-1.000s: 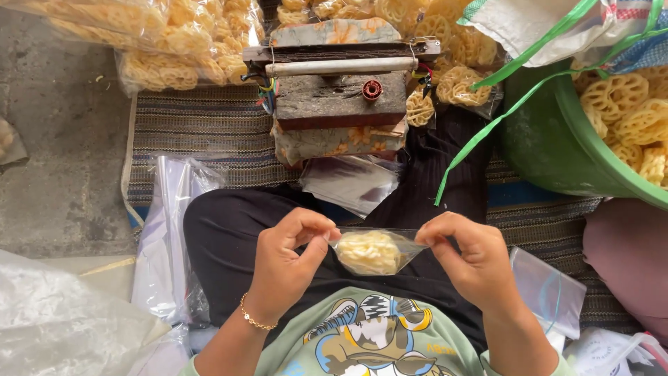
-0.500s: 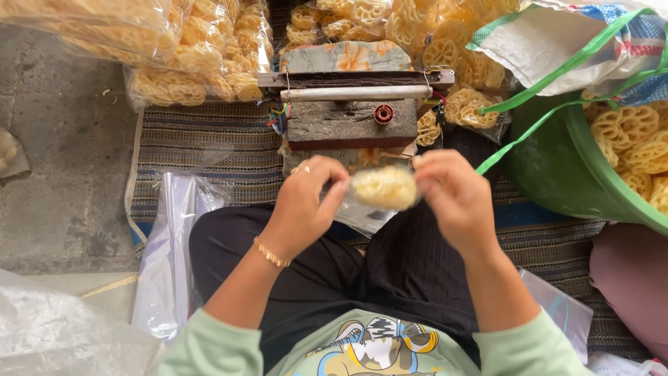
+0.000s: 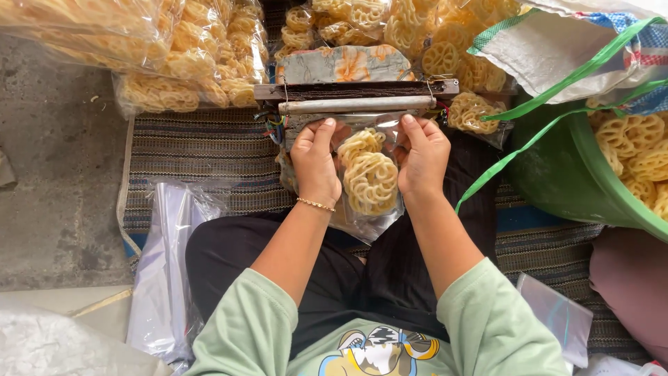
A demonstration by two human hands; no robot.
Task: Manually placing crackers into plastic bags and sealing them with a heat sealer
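L hand (image 3: 316,161) & R hand (image 3: 419,154), each grip pinched on cracker bag (image 3: 369,177), bag top under sealer bar (image 3: 356,104)

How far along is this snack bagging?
Done: filled clear packets of yellow crackers lie piled beyond the sealer. In hand: left hand and right hand hold a filled bag with its open end at the sealer bar. Left: loose crackers fill the green tub; empty bags wait.

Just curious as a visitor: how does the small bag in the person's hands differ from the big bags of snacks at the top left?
The small bag holds only a few snacks; the big bags are stuffed. The small bag is held by the left hand and right hand, its top under the sealer bar; the big bags lie untouched. Both are clear plastic with yellow flower-shaped snacks.
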